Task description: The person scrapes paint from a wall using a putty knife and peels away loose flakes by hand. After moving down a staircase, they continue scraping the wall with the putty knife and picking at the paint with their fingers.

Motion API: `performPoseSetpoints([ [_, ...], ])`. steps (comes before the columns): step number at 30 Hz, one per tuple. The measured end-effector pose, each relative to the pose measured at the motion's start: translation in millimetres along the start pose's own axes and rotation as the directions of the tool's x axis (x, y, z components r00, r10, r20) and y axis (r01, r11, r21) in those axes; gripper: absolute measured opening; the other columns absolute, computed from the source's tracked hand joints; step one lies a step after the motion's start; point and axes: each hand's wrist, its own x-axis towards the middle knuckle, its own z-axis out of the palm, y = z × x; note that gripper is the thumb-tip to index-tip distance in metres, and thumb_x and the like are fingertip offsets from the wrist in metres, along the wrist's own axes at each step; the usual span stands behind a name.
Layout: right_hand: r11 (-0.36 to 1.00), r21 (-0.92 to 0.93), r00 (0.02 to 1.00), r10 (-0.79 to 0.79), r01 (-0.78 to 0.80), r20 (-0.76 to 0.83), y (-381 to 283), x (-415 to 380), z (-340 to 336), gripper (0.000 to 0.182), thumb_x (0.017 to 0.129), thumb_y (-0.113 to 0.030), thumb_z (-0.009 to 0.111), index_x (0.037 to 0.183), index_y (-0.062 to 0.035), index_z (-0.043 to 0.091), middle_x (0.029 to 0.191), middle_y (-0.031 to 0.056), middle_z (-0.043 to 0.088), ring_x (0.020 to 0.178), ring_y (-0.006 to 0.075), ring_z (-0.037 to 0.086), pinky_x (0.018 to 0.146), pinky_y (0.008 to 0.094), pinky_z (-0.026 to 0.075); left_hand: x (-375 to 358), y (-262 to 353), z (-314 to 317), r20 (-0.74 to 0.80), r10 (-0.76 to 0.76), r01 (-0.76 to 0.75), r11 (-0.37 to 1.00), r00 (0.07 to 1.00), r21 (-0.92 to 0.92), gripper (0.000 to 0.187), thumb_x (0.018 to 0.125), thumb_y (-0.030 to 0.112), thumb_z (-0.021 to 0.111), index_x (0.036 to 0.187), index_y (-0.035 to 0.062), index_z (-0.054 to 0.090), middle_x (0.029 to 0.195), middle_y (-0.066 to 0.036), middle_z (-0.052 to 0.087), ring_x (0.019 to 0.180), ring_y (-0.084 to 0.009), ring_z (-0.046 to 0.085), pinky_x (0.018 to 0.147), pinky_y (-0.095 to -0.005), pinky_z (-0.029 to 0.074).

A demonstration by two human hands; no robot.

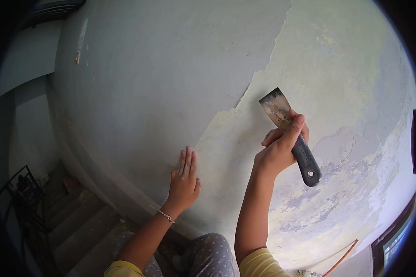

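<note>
My right hand (282, 147) is closed round a putty knife (306, 159) with a black handle and a worn, stained metal blade. The blade points up and left, near the ragged edge of the grey paint. My left hand (185, 177), a bracelet at its wrist, lies against the wall (148, 92) with fingers stretched upward, at the lower end of that paint edge. Grey paint covers the wall left of the edge; to the right the surface is pale, yellowish and patchy, with flaking areas lower down.
Stairs (85, 231) with a dark metal railing (25, 203) descend at the lower left. An orange cable or rod (341, 258) and a framed opening (395, 240) are at the lower right. My dotted trousers (210, 254) show below.
</note>
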Motion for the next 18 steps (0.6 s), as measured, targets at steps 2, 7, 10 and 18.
performPoseSetpoints([
  [2, 0.992, -0.059, 0.989, 0.115, -0.110, 0.095, 9.0, 2.5, 3.7, 0.042, 0.098, -0.041, 0.063, 0.100, 0.0003, 0.065, 0.074, 0.0081, 0.064, 0.036, 0.0081, 0.039, 0.036, 0.0225, 0.028, -0.2, 0.3, 1.2, -0.001, 0.002, -0.002, 1.000, 1.000, 0.000, 0.087, 0.086, 0.015, 0.062, 0.156, -0.0030, 0.014, 0.164, -0.025, 0.011, 0.152, -0.0367, 0.018, 0.098, -0.0440, 0.038],
  [7, 0.975, -0.119, 0.969, 0.202, -0.185, 0.146, -1.2, 2.0, 12.4, 0.044, 0.098, -0.039, 0.063, 0.104, 0.0048, 0.064, 0.081, 0.0119, 0.068, 0.039, 0.0109, 0.047, 0.038, 0.0230, 0.036, 0.3, -0.7, 1.1, -0.016, 0.027, -0.027, 1.000, 1.000, 0.006, 0.088, 0.085, 0.014, 0.062, 0.156, -0.0029, 0.013, 0.164, -0.025, 0.011, 0.152, -0.0370, 0.018, 0.098, -0.0441, 0.039],
  [10, 1.000, -0.022, 0.998, 0.020, -0.019, 0.051, -9.3, -4.1, 5.1, 0.042, 0.100, -0.037, 0.061, 0.104, 0.0042, 0.064, 0.082, 0.0130, 0.068, 0.039, 0.0106, 0.047, 0.037, 0.0223, 0.036, 0.0, -0.7, 1.5, -0.015, 0.016, -0.016, 1.000, 1.000, 0.001, 0.088, 0.085, 0.014, 0.062, 0.156, -0.0025, 0.013, 0.164, -0.025, 0.011, 0.152, -0.0370, 0.018, 0.098, -0.0443, 0.039],
  [18, 0.993, -0.027, 0.987, 0.116, -0.114, 0.113, 6.3, -21.9, 9.6, 0.044, 0.098, -0.041, 0.063, 0.104, 0.0022, 0.062, 0.089, 0.0126, 0.067, 0.038, 0.0109, 0.045, 0.036, 0.0236, 0.032, 0.4, -1.5, 0.3, -0.013, 0.022, -0.022, 1.000, 1.000, 0.020, 0.088, 0.085, 0.013, 0.062, 0.157, -0.0016, 0.013, 0.164, -0.025, 0.011, 0.152, -0.0372, 0.018, 0.097, -0.0435, 0.040],
])
